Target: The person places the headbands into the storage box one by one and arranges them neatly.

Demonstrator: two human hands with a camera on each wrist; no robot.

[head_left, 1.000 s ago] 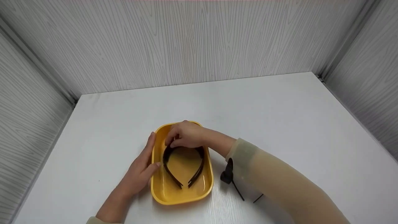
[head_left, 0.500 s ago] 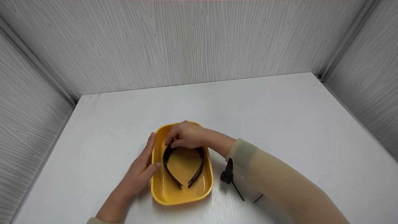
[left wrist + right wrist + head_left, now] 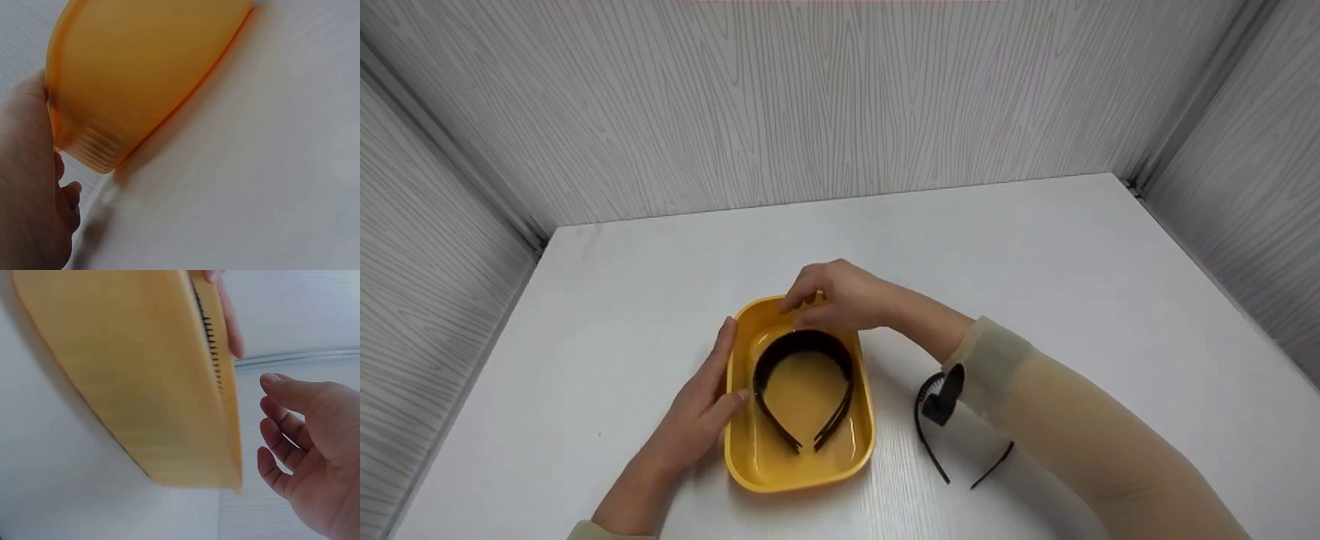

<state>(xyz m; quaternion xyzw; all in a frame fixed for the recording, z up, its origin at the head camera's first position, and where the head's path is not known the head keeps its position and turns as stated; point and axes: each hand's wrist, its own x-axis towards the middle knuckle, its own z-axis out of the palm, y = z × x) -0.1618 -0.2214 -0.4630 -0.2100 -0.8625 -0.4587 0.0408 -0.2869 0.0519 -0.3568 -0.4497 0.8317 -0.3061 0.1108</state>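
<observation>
A yellow plastic tray (image 3: 865,420) stands on the table in the head view. Inside it lie black toothed headbands (image 3: 761,369), seemingly two stacked together, with their tips toward the person. My left hand (image 3: 692,416) grips the tray's left side, thumb over the rim; the left wrist view also has this hand (image 3: 31,169) at the rim. Over the tray's far end hovers my right hand (image 3: 847,296), fingers loosely bent and holding nothing. The right wrist view confirms the right hand (image 3: 315,439) is apart from the tray wall.
Another black headband (image 3: 931,454) lies on the white table right of the tray, partly hidden by the right sleeve (image 3: 1065,405) and a dark strap piece (image 3: 943,401) at its cuff. Wood-grain panels (image 3: 825,97) close off the back and both sides.
My right hand has let go of the headbands and risen up and away toward the tray's far right corner. The headbands stay in the tray. My left hand has not moved.
</observation>
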